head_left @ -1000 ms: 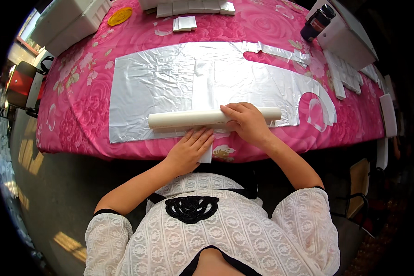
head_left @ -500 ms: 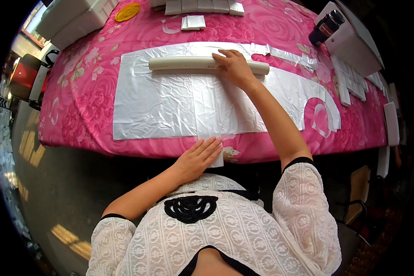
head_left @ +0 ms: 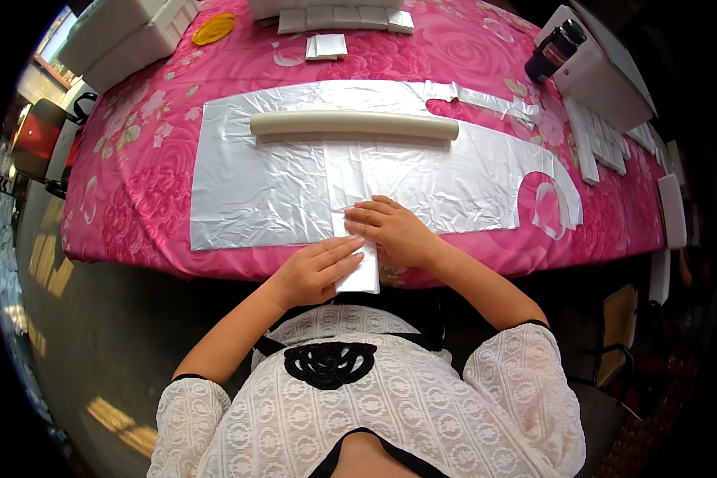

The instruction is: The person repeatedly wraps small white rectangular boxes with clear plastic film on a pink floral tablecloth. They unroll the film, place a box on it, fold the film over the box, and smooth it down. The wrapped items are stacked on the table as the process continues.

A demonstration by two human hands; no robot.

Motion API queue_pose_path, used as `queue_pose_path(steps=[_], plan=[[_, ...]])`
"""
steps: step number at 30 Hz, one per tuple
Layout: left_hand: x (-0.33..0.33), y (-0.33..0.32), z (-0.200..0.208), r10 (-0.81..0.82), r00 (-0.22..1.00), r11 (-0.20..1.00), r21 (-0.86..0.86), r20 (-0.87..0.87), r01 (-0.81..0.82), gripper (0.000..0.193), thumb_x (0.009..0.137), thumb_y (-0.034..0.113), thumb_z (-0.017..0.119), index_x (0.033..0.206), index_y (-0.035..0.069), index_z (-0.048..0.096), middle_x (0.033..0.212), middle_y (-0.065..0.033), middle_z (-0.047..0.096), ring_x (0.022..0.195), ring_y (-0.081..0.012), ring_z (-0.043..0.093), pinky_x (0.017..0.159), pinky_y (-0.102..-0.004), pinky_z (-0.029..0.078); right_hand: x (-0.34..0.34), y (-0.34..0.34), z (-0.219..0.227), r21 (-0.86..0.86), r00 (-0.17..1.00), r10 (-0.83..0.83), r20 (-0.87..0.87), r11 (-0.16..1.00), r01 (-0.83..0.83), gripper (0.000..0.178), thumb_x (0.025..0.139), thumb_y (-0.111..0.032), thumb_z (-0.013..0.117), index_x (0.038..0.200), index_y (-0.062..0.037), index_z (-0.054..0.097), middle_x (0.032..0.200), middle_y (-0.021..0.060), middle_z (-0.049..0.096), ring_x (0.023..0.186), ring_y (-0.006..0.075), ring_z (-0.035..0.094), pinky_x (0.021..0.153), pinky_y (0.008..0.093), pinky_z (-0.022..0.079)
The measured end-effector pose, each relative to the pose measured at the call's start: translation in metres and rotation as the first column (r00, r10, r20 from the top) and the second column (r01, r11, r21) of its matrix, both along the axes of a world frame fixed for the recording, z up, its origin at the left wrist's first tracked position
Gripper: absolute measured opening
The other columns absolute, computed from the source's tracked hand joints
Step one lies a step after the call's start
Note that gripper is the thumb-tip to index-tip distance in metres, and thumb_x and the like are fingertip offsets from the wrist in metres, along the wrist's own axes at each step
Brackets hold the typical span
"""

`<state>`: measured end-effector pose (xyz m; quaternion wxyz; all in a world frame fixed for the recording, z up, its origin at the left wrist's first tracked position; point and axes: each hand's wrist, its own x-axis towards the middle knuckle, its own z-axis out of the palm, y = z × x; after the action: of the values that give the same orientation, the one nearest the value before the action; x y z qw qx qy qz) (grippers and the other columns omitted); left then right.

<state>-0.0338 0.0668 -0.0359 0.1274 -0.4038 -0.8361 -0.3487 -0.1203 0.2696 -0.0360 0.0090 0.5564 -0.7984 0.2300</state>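
Note:
A thin white plastic apron [head_left: 263, 191] lies spread flat across the pink cloth, its cut-out neck and arm curves toward the right. Across its far half rests a cream tube [head_left: 350, 124], touched by neither hand. A folded white strip [head_left: 359, 275] runs up the apron's middle and hangs over the table's near edge. My left hand [head_left: 315, 268] is laid flat, fingers together, on the strip's left side. Just beyond it, my right hand [head_left: 394, 231] presses outstretched fingers on the strip from the right. Both hands are open, and the strip under the fingers is partly hidden.
The table wears a pink floral cloth [head_left: 127, 199]. Folded white packets [head_left: 327, 48] sit at the far side, more [head_left: 597, 143] at the right by a white box [head_left: 605, 88] and a dark bottle [head_left: 555, 50]. Foam boxes [head_left: 127, 40] and a yellow disc [head_left: 213, 29] stand far left.
My right hand has let go of the tube and come down toward me onto the folded strip. My left hand has shifted slightly left and down. The tube stays on the apron.

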Motion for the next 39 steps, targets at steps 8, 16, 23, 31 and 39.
queue_pose_path(steps=[8,16,23,31,39], plan=[[-0.021,-0.006,-0.007,0.262,0.962,0.937,-0.216,-0.082,-0.274,0.046,0.068,0.014,0.062,0.111,-0.001,0.053,0.111,-0.0151,0.057,0.1,-0.0296,0.055,0.084,-0.0373,0.044,-0.003,0.0,-0.007,-0.167,0.988,-0.157,0.015,0.973,0.157,0.032,0.063,0.0,0.062,0.094,-0.0084,0.063,0.099,0.0037,0.062,0.092,0.0227,0.056,0.078,0.0329,0.047],[-0.045,0.003,0.012,0.466,0.612,0.805,-0.02,0.639,-0.592,0.027,0.089,0.017,0.046,0.106,-0.002,0.055,0.088,-0.0201,0.061,0.079,-0.0337,0.059,0.069,-0.0375,0.047,-0.03,-0.019,0.019,0.137,0.568,-0.471,0.676,0.837,0.53,0.019,0.079,-0.017,0.06,0.08,0.0006,0.067,0.063,0.0088,0.063,0.056,0.0198,0.059,0.058,0.03,0.047],[-0.036,0.012,0.0,0.434,0.9,0.876,-0.251,0.042,-0.411,0.057,0.084,0.019,0.052,0.131,-0.003,0.031,0.136,-0.0214,0.032,0.124,-0.0325,0.035,0.101,-0.0396,0.029,-0.06,-0.024,0.016,0.326,0.416,-0.554,0.721,0.801,0.503,0.029,0.076,-0.025,0.063,0.068,0.0024,0.066,0.058,0.0103,0.062,0.053,0.0172,0.06,0.055,0.0289,0.047],[-0.019,0.028,-0.016,0.51,0.857,0.773,-0.478,0.077,-0.416,0.074,0.081,0.04,0.051,0.134,-0.005,0.026,0.141,-0.0214,0.024,0.133,-0.0306,0.021,0.108,-0.0422,0.014,-0.034,-0.027,0.017,0.167,0.596,-0.597,0.536,0.767,0.619,0.032,0.07,-0.025,0.073,0.083,0.0027,0.063,0.062,0.0075,0.061,0.055,0.0158,0.059,0.053,0.0267,0.046],[-0.024,0.022,-0.011,0.476,0.877,0.827,-0.375,0.071,-0.419,0.056,0.08,0.023,0.054,0.127,-0.004,0.039,0.134,-0.0207,0.037,0.125,-0.0324,0.035,0.103,-0.0419,0.026,-0.042,-0.015,-0.007,-0.019,0.957,-0.151,-0.249,0.988,0.151,0.04,0.08,-0.023,0.059,0.114,-0.0034,0.054,0.126,0.0127,0.048,0.12,0.0239,0.042,0.101,0.0359,0.033]])
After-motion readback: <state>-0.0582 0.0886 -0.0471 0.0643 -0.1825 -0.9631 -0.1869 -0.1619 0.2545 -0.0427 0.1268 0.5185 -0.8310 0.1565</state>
